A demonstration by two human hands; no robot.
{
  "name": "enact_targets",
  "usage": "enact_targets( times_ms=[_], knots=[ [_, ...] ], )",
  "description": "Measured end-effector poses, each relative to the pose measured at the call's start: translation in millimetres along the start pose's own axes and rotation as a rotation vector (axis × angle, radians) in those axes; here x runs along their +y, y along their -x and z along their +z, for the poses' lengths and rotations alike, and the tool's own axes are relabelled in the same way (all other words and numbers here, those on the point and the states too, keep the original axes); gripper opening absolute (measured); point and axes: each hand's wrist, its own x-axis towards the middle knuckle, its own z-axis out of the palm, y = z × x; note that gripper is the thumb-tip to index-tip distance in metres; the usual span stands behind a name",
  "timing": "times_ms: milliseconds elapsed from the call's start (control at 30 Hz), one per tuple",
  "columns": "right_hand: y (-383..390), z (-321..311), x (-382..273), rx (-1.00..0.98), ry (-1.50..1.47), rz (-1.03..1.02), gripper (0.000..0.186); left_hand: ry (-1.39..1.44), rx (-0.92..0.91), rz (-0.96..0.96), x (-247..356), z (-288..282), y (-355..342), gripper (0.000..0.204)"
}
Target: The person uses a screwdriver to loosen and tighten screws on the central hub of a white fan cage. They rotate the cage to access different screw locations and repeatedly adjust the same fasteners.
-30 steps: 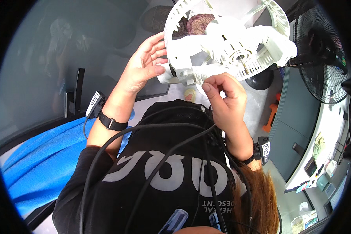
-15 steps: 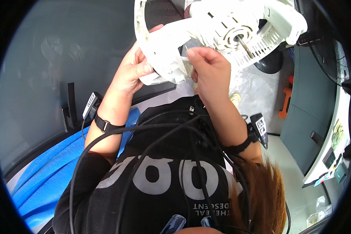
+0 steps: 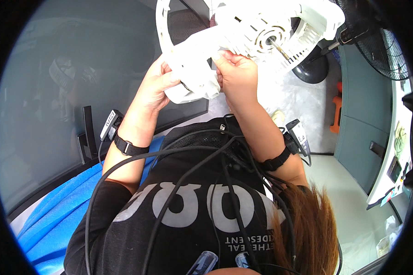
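A white plastic fan body [image 3: 192, 57] is held up at the top of the view. From the round slotted motor front [image 3: 261, 41] a bare metal shaft [image 3: 281, 49] sticks out, with slatted housing beside it. My left hand [image 3: 158, 87] grips the body's left side, its thumb on the near face and the other fingers mostly behind. On the other side, my right hand [image 3: 238, 75] is closed, thumb and fingers pinched together at the edge of the body. Whatever sits between those fingertips is hidden.
Left stands a large dark glossy panel [image 3: 78, 68], with blue cloth [image 3: 64, 197] below it. A black fan [image 3: 385, 57], a round black base [image 3: 311, 69], an orange object [image 3: 336, 113] and a grey cabinet [image 3: 366, 107] are at right. Black cables [image 3: 170, 151] cross my front.
The fan body has shifted slightly left and up in view. My right hand has moved left and closed further at its edge; the thin white piece earlier visible at its fingertips is now hidden.
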Motion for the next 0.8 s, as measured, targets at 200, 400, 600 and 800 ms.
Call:
enact_targets(
  times_ms=[200, 400, 600, 800],
  knots=[
    [-0.4, 1.6, 2.4, -0.021, 0.083, -0.113, 0.015, -0.011, 0.02, 0.005, -1.7, 3.0, 1.0, 0.084],
    [-6.0, -9.2, 5.5, -0.093, 0.324, -0.183, 0.013, -0.028, -0.02, 0.005, -0.8, 3.5, 0.8, 0.086],
    [-3.8, -16.3, 6.5, -0.172, 0.281, -0.14, 0.013, -0.051, -0.037, -0.002, 0.2, 2.9, -0.6, 0.086],
    [-0.6, -8.8, 2.5, -0.096, 0.158, -0.065, 0.01, -0.034, -0.063, 0.004, 2.5, 4.8, -1.7, 0.089]
  ],
)
